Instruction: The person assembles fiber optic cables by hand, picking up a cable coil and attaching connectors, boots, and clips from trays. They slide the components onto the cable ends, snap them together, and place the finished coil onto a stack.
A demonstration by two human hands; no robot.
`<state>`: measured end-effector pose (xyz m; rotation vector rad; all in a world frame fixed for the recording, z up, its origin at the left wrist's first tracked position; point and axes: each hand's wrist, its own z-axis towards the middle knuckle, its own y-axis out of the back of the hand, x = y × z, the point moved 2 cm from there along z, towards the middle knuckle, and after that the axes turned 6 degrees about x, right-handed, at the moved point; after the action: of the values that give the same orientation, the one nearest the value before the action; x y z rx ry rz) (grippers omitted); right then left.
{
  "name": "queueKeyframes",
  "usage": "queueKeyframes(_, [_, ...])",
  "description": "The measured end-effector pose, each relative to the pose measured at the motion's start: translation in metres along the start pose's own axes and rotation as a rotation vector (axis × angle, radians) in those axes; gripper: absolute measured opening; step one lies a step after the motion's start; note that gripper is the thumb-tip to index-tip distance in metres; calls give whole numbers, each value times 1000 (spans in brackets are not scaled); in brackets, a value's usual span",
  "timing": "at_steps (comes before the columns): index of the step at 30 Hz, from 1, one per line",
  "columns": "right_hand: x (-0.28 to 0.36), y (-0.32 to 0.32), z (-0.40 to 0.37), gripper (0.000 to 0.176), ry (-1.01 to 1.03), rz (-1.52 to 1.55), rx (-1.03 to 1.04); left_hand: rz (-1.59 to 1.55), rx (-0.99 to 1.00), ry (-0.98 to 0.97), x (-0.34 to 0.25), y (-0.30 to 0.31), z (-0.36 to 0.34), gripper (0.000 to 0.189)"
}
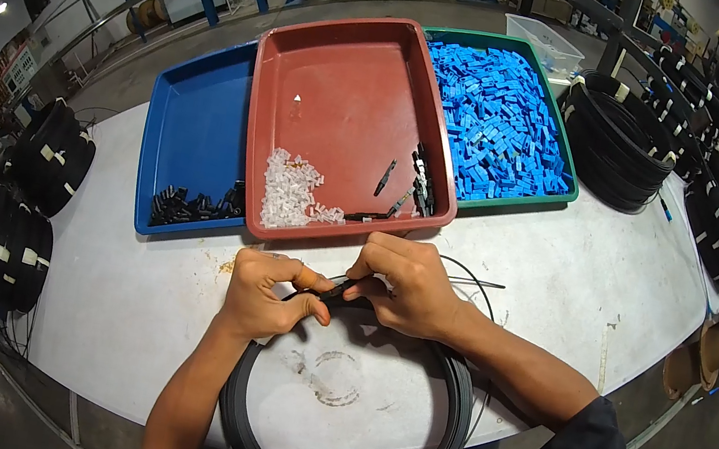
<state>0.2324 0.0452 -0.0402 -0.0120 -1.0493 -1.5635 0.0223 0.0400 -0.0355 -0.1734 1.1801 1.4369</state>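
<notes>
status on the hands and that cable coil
left hand and right hand pinching small black connector at cable coil; red tray just beyond, not blocking

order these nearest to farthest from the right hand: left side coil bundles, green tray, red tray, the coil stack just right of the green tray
From the right hand:
1. red tray, just beyond it
2. green tray, ahead and right
3. coil stack, farther right
4. coil bundles, far left
</notes>
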Motion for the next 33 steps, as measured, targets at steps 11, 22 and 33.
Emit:
queueKeyframes(11, [0, 0, 2, 24, -39, -6, 36, 33, -29, 47, -5, 3, 0, 25])
queueKeyframes(22, [-1, -6, 1, 21, 84, 102, 146, 25, -27, -1, 2, 6, -3, 48])
queueKeyframes(33, [-8, -13, -1, 12, -2, 167, 72, -1, -181, 81, 8, 13, -3, 72])
